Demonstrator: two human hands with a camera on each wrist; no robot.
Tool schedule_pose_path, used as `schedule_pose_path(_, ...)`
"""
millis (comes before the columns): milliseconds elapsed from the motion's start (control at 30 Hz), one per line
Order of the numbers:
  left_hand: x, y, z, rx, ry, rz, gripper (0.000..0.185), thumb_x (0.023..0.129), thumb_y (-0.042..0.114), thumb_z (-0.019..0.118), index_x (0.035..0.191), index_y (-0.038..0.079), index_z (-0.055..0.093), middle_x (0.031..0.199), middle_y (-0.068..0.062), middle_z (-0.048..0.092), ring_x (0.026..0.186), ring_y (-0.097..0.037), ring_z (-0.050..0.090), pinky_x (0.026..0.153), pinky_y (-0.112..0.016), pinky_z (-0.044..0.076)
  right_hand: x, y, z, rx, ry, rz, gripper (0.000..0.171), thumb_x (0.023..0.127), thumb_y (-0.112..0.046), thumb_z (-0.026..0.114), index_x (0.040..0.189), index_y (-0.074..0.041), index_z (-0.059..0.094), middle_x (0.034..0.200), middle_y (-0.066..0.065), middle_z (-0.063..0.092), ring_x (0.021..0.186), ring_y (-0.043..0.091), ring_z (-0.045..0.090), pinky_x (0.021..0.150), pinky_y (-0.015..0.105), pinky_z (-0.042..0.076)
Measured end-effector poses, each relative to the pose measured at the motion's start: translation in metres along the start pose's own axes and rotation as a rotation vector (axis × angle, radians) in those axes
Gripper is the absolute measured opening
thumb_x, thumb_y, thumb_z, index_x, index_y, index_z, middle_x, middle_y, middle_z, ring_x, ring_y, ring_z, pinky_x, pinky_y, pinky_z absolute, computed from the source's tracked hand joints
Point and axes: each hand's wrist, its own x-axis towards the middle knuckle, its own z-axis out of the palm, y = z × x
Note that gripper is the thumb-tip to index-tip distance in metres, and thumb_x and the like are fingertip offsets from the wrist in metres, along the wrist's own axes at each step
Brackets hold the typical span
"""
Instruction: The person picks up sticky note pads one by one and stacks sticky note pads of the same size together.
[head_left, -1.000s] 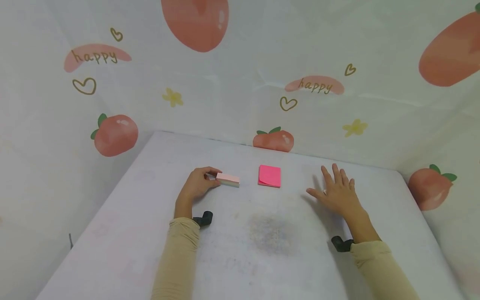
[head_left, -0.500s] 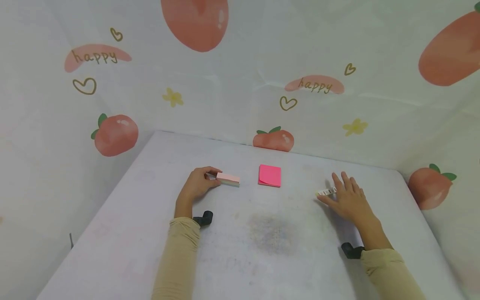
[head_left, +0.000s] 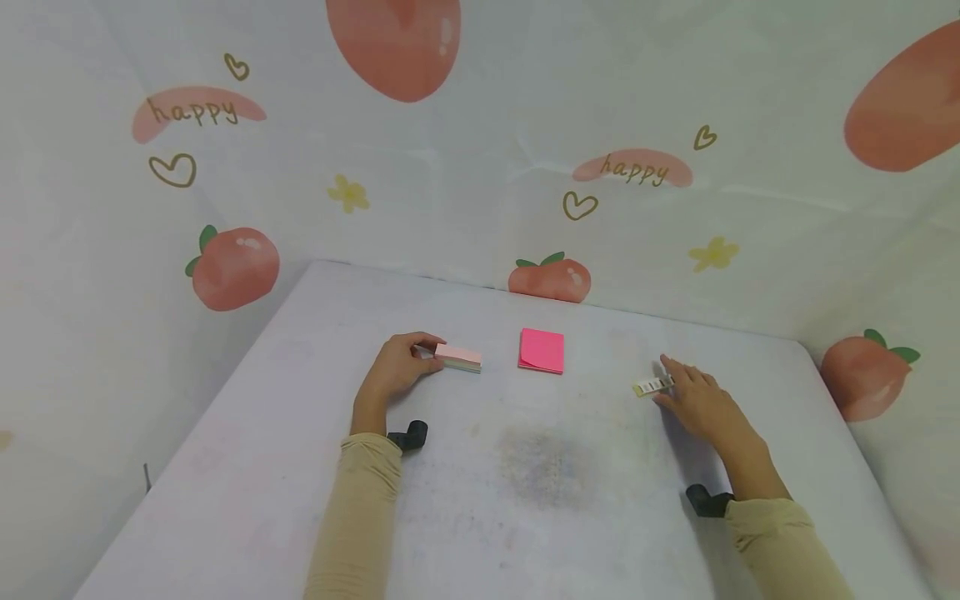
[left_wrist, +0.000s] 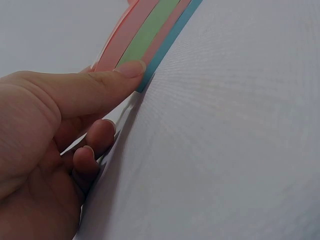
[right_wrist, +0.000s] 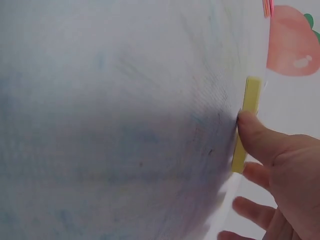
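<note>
My left hand (head_left: 438, 355) grips the left end of a pastel sticky-note stack (head_left: 459, 358) lying on the white table (head_left: 525, 475). In the left wrist view the thumb (left_wrist: 100, 87) presses the stack's pink, green and blue layers (left_wrist: 150, 35), and the other fingers curl beneath. A bright pink sticky pad (head_left: 542, 350) lies between the hands, untouched. My right hand (head_left: 667, 387) pinches a small yellowish strip with dark marks (head_left: 651, 386) just above the table. The right wrist view shows the thumb (right_wrist: 257, 137) against the strip (right_wrist: 248, 107).
Cloth walls printed with peaches (head_left: 234, 267) and "happy" close the table in at the back and on both sides. A greyish stain (head_left: 542, 467) marks the table's middle. Black wrist mounts (head_left: 408, 435) (head_left: 707, 502) sit by each sleeve.
My right hand has drawn back to the right from lying flat and now pinches the yellowish strip, which came into view. The left hand and both pads have not moved.
</note>
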Motion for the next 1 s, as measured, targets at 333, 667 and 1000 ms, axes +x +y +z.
schedule_pose_path(333,-0.0001,0.0013,-0.0009,0.007,-0.004,-0.007,0.039,0.090,0.022,0.079,0.127,0.019,0.071,0.102,-0.006,0.069,0.080,-0.019,0.052,0.071,-0.030,0.042,0.0007,0.0022,0.0042,0.009,0.093,-0.053,0.037,0.095,-0.014,0.070,0.129,-0.002,0.064,0.120,0.026,0.060,0.104,0.048,0.059,0.083,0.063,0.051)
schedule_pose_path(667,-0.0006,0.0014,0.0000,0.005,-0.005,-0.022,0.039,0.089,0.022,0.079,0.127,0.020,0.071,0.104,-0.005,0.069,0.082,-0.019,0.052,0.072,-0.030,0.042,0.0041,0.0039,0.0048,0.019,0.121,-0.053,0.026,0.090,-0.014,0.076,0.113,-0.002,0.071,0.094,0.015,0.059,0.076,0.023,0.053,0.064,0.039,0.045)
schedule_pose_path(1000,-0.0006,0.0004,0.0001,-0.007,-0.005,-0.017,0.038,0.089,0.022,0.079,0.126,0.019,0.071,0.103,-0.005,0.069,0.081,-0.019,0.053,0.071,-0.030,0.042,0.0042,-0.0006,0.0062,0.012,0.134,-0.078,0.027,0.093,-0.015,0.073,0.112,0.004,0.069,0.102,0.018,0.063,0.087,0.031,0.061,0.075,0.050,0.052)
